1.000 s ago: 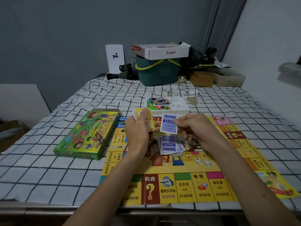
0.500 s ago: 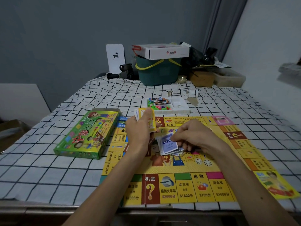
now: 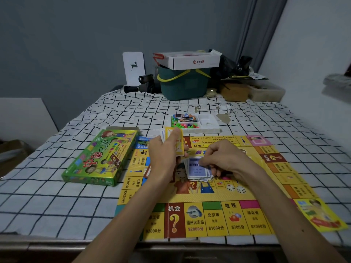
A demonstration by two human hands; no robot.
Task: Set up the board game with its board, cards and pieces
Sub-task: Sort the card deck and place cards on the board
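One more blue card has gone down. Your right hand (image 3: 226, 160), which held it up beside the deck a second ago, now sits mid-frame with its fingers curled onto the blue pile (image 3: 197, 170) at the centre of the board (image 3: 214, 217). Just left of it, your left hand (image 3: 165, 154) grips the remaining deck (image 3: 175, 141), yellow card foremost, so sorting looks partway done. Above, the tray (image 3: 209, 128) holds pieces not yet set out.

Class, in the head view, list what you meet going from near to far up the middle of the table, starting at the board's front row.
game board front row → dice → blue card pile → white tray of pieces → green bucket
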